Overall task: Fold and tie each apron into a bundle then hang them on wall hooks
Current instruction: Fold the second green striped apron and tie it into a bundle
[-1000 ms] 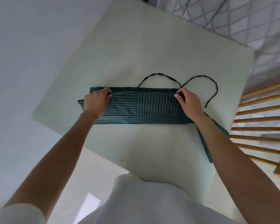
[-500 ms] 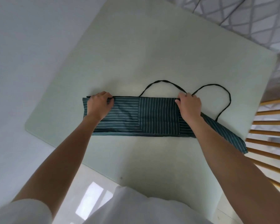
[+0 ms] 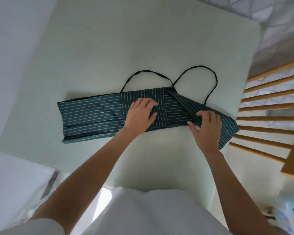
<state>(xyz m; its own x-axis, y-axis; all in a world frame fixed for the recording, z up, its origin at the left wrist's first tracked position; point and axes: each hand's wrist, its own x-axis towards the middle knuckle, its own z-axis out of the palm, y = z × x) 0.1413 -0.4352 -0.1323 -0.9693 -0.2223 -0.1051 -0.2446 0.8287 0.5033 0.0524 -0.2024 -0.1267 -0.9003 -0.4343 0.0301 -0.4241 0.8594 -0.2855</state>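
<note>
Count: 1 striped apron (image 3: 95, 114), folded into a long band. 2 black strap loops (image 3: 148, 73) on its far edge. 2 hands: left hand (image 3: 139, 114), right hand (image 3: 208, 124). 1 tabletop (image 3: 126, 39). 1 wooden chair (image 3: 270, 106). Bottom-right clutter too blurred to count, possibly 1 item.

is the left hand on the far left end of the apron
No, the left hand rests flat near the middle of the folded striped apron.
</note>
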